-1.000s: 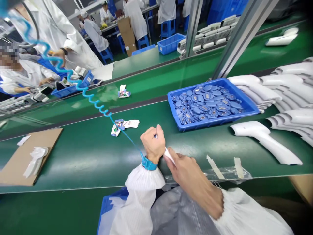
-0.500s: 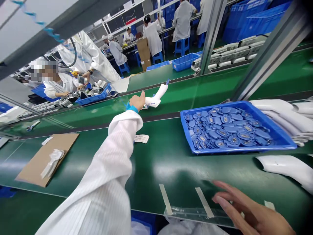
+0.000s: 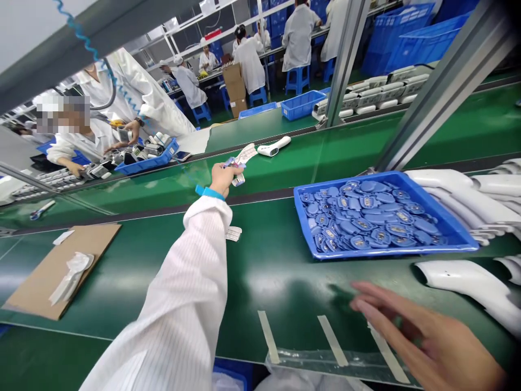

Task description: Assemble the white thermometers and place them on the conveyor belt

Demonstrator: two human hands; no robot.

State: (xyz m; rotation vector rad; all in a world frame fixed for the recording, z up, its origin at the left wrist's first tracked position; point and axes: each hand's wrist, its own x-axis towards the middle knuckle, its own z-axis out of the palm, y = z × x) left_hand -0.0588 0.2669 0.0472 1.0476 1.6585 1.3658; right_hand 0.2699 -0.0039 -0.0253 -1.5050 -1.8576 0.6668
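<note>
My left hand (image 3: 222, 179) reaches out over the far green belt, fingers closed on a white curved housing part (image 3: 247, 153) whose inner side shows, with small bluish-purple pieces near my fingertips. Just beyond it, a white handheld device (image 3: 274, 147) with a dark front end lies on the belt. Nearer me, under my left forearm, a small white ribbed part (image 3: 233, 233) is partly hidden by the sleeve. My right hand (image 3: 431, 331) hovers over the near bench, somewhat blurred, its fingers stretched and holding nothing.
A blue tray (image 3: 305, 228) full of blue oval parts stands at the right. White curved housings (image 3: 456, 271) lie beside it. A cardboard sheet (image 3: 93, 244) with a white shell is at left. Metal posts (image 3: 345, 65) rise beyond; co-workers in white coats work across the belt.
My left hand has turned and shifted slightly left; the white part beside it now shows its inner side. A white device is now visible beyond it. My right hand stays open near the bench edge.
</note>
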